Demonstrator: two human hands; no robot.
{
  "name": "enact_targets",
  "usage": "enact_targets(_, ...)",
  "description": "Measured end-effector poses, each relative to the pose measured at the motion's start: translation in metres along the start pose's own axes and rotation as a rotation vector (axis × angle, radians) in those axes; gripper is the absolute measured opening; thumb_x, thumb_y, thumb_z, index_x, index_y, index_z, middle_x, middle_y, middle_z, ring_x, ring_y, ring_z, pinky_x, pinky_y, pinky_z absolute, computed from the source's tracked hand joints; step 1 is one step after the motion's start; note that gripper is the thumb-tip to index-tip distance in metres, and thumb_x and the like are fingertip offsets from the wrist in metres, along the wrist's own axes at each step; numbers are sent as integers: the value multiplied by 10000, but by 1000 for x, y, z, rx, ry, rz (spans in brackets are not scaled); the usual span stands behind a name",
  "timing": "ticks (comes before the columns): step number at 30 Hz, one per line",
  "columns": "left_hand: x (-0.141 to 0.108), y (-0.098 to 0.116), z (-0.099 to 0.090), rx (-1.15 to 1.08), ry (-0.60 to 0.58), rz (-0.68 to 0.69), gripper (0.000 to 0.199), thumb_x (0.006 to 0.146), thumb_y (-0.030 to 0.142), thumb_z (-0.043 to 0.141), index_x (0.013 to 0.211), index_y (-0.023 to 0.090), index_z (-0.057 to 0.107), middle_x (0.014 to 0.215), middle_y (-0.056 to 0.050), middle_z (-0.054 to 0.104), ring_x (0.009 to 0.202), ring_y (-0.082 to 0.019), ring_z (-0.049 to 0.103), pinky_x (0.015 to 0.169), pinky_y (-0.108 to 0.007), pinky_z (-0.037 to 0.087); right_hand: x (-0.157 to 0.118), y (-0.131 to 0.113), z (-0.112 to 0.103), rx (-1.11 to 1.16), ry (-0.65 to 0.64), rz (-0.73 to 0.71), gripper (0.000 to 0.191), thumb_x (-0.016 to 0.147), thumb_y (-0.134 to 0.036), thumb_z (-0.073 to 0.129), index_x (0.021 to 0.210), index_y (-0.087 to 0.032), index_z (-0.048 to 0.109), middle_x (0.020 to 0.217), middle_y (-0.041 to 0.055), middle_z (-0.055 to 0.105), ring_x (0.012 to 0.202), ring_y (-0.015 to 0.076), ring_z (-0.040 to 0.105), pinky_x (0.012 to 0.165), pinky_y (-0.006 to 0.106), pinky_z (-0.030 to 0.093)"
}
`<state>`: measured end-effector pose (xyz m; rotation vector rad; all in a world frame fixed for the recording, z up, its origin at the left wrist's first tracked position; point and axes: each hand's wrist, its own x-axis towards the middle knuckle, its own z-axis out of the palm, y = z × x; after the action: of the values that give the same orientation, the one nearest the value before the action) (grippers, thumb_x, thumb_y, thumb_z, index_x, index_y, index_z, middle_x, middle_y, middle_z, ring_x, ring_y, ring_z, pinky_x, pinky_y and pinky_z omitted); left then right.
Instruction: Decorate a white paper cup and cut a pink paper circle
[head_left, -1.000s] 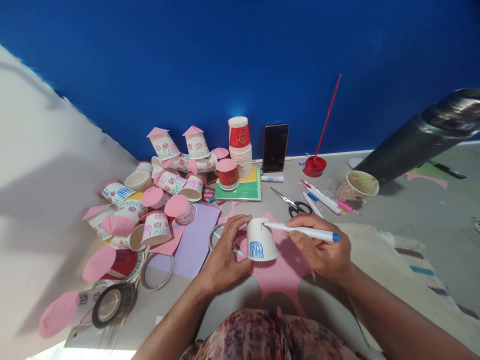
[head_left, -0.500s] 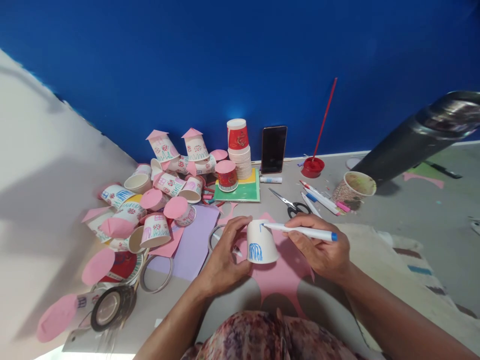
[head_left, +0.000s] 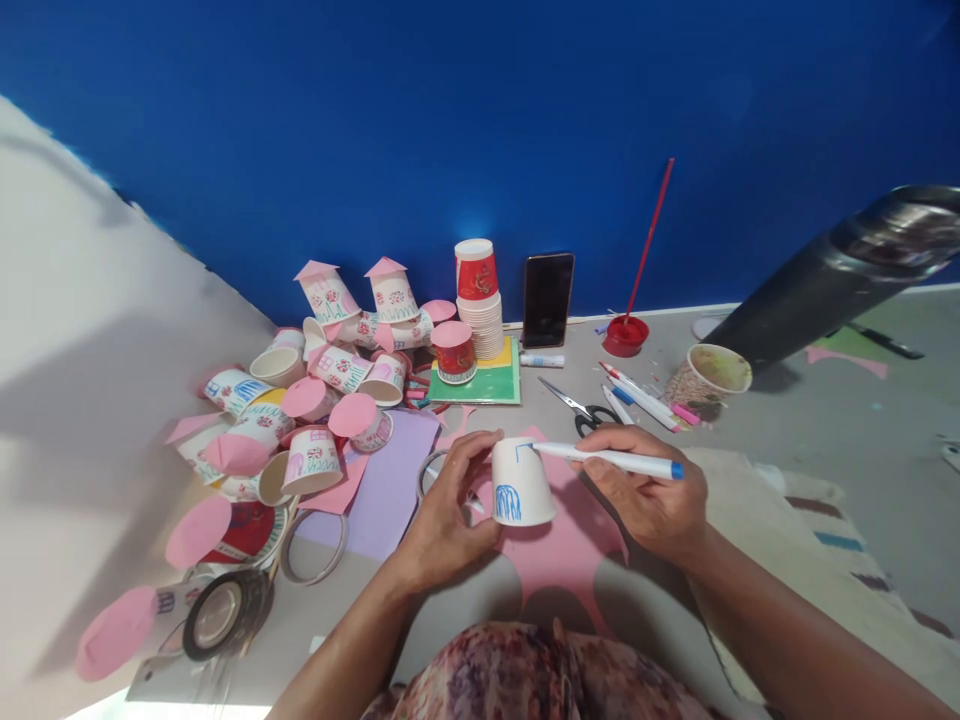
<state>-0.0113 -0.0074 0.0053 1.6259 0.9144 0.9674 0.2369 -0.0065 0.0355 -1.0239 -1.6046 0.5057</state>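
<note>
My left hand (head_left: 452,510) grips a white paper cup (head_left: 531,495) by its left side, the cup upside down with its wide rim low. Blue scribbled arch lines mark its lower left, and a thin blue corner-shaped line shows near the top. Held in my right hand (head_left: 649,490) is a white felt-tip marker (head_left: 611,459) with a blue end; its tip meets the cup's upper wall. Beneath the cup lies cut pink paper (head_left: 551,570). Just beyond my right hand are scissors (head_left: 577,408) with black handles.
Decorated cups with pink paper tops (head_left: 311,460) crowd the left. Behind stand a cup stack (head_left: 480,320) and a phone (head_left: 547,300). Markers (head_left: 637,395), a patterned cup (head_left: 709,378), a red dish (head_left: 625,337) and a dark bottle (head_left: 817,285) are to the right. Tape rolls (head_left: 225,615) lie front left.
The marker tip has moved slightly right along the cup's upper wall, and the blue line there is longer. My right hand shifted a little to the right; my left hand keeps its hold.
</note>
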Motion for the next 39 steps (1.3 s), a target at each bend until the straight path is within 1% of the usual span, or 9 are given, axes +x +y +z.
enact_targets(9,2,5,1,-39,8,-25,796,729,21,685,1453,299,508,1523,-118,501,1457,-312,547,1246,-495,457,2,1,-2,-23,-7,11,90,957,-266,676,926,-215,743,776,39,787,620,182,722,567,284,551)
enact_targets(14,1,3,1,-53,11,-41,770,750,63,705,1455,301,508,1542,-121,486,1448,-317,557,1222,-485,477,1,1,-2,-25,5,11,64,951,-238,683,931,-217,741,786,36,793,598,169,707,535,274,532)
enact_targets(19,3,2,3,-115,2,-36,751,757,85,729,1441,304,510,1533,-122,493,1409,-317,593,1178,-476,512,-1,3,-2,-8,14,-4,54,958,-239,691,955,-215,740,792,38,793,572,163,693,501,272,510)
enact_targets(24,4,3,3,-146,7,-39,731,766,107,748,1431,300,511,1526,-126,508,1403,-317,597,1170,-469,513,0,-1,-2,-1,1,-9,56,953,-218,685,937,-215,739,785,34,783,583,165,693,513,272,509)
enact_targets(29,3,2,2,-158,5,-26,738,772,69,726,1439,306,518,1518,-116,500,1407,-309,592,1184,-464,501,-1,-2,-2,15,-17,-46,63,952,-193,676,943,-210,737,772,27,767,554,153,672,504,263,501)
enact_targets(35,2,0,2,-174,2,-21,784,749,26,729,1446,319,520,1513,-102,499,1431,-318,570,1211,-473,473,-1,-1,-2,8,-12,-91,76,936,-162,684,951,-224,726,785,4,755,596,144,672,562,254,517)
enact_targets(39,2,2,2,-142,2,-31,772,763,23,708,1449,322,515,1528,-104,489,1442,-315,558,1224,-483,463,-1,-2,-2,30,-12,-91,88,932,-150,688,956,-226,724,799,3,754,632,148,688,599,252,536)
